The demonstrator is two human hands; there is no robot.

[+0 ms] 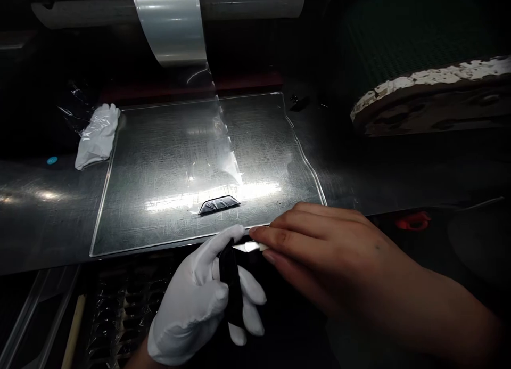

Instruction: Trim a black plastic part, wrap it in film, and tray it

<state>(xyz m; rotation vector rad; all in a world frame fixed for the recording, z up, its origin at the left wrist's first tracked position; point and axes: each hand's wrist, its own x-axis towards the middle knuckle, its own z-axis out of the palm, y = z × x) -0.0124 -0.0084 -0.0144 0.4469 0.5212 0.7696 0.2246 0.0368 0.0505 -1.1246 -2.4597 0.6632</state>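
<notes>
My left hand (191, 300), in a white glove, is closed around a small black flat piece (230, 278), held upright over the table's front edge. My bare right hand (319, 246) pinches a craft knife (249, 247); its pointed blade is at the upper right edge of the black piece. Whether the blade touches it I cannot tell. Just beyond both hands, a dark trapezoid-shaped piece (219, 204) with a shiny film-like surface lies on a clear scratched sheet (139, 172).
Clear film hangs from a roll (171, 28) on a bar onto the sheet. A white glove (99, 134) lies at the left. Below the edge is a tray of black parts (128, 316). A dark green round object (431, 81) stands at the right, a red item (413, 220) below it.
</notes>
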